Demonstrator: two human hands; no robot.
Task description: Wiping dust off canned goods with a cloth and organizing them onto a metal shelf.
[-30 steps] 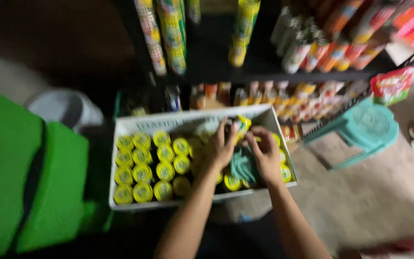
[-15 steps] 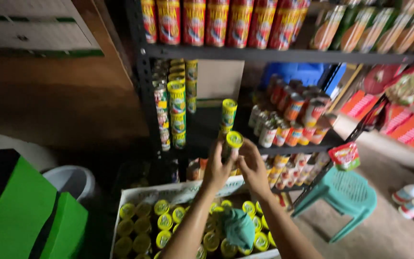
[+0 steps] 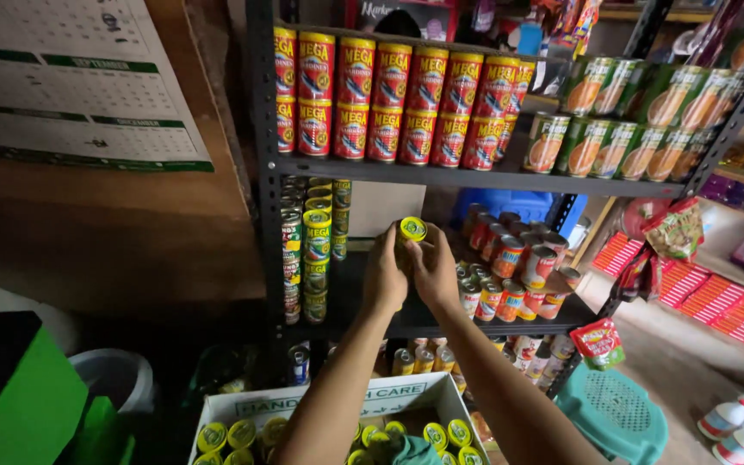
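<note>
The stack of yellow-lidded cans (image 3: 410,245) is held upright over the middle shelf (image 3: 441,323) of the dark rack, right of the green-labelled can column (image 3: 316,250). It is clasped from the left by the left hand (image 3: 384,280), fingers curled round it, and from the right by the right hand (image 3: 435,271). Both forearms are raised from the white carton (image 3: 337,405) below that shelf. Red-labelled cans (image 3: 510,275) are seen further right on it.
</note>
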